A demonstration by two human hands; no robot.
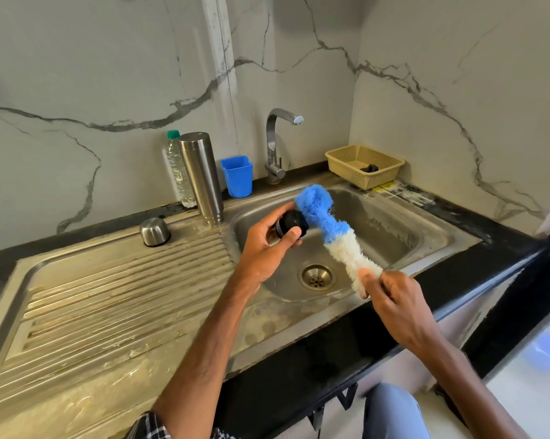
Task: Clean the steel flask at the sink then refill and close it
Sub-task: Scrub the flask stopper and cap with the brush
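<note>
The steel flask (201,177) stands upside down at the back of the draining board, left of the sink basin (391,229). Its steel cup lid (155,231) lies mouth down further left. Over the basin my left hand (267,245) grips the flask's black inner stopper (294,221). My right hand (397,304) pinches the lower end of a blue and white bottle brush (330,236), whose blue tip touches the stopper. No water runs from the tap (281,144).
A clear plastic water bottle (178,172) with a green cap stands behind the flask. A blue plastic cup (237,176) sits beside the tap. A beige basket (364,166) holding a dark item stands at the back right. The drain (317,276) lies below the brush.
</note>
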